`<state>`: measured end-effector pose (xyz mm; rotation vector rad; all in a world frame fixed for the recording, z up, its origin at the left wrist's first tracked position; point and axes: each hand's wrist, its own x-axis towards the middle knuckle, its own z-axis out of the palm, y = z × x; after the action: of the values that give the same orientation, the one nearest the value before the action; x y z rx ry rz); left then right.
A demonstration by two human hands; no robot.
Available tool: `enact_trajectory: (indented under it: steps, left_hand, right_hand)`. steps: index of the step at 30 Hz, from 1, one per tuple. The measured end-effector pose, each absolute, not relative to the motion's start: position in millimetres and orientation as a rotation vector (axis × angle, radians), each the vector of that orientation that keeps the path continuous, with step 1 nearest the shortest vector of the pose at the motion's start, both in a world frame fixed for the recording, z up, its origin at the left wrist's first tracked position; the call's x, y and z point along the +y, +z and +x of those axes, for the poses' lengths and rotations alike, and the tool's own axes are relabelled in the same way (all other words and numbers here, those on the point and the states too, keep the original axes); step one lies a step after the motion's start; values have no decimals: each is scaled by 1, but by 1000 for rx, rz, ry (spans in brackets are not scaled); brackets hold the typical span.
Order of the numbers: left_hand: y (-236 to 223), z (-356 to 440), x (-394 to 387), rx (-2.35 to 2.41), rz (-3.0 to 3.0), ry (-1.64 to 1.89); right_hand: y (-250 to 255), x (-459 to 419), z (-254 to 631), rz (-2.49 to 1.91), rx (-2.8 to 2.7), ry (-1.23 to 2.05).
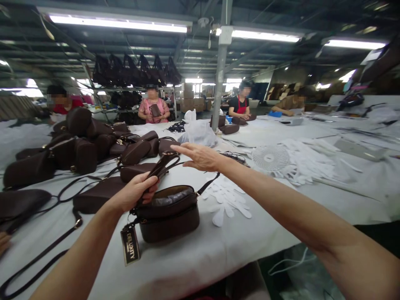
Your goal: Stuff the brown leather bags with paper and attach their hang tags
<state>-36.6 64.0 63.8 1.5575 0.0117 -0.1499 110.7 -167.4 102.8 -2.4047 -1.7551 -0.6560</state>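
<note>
On the white table (250, 246), near the front edge: one dark brown bag (170, 223), top wide open. Bare white cloth in front of the bag and off to its right side, with room to move. Much less room on the left, with bags close by. Smooth and shiny sides on the brown bag, round corners, a zip, and clear crinkly stuff inside. One black tag (131, 246) hanging at the left end, with gold "DELUXITY" letters.

In the left hand (136, 193), a folded brown strap (159, 166), with fingers curled round and thumb pressed on top. Right hand (203, 157) up over the table, by the strap's top end, fingers held out long, not pinching. Hard to tell if touching.

Farther left, one big heap of brown bags (81, 146), too jumbled to count. To the right, many flat white cut pieces (226, 200) and one round white disc (271, 158). Behind, one gray pole (220, 71). At the far left edge, part of one other person's hand (3, 243).
</note>
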Motion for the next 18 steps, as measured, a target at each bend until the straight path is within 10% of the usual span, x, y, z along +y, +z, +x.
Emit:
enact_trajectory:
  steps: [8,18]
  left_hand:
    - [57,-36,72,65,1478,-74]
    - [52,-38,71,62,1480,-62]
  right_hand:
    - [-18,-278,102,-2836,-1261,322]
    - [-76,-311,99,-2807,-1351,334]
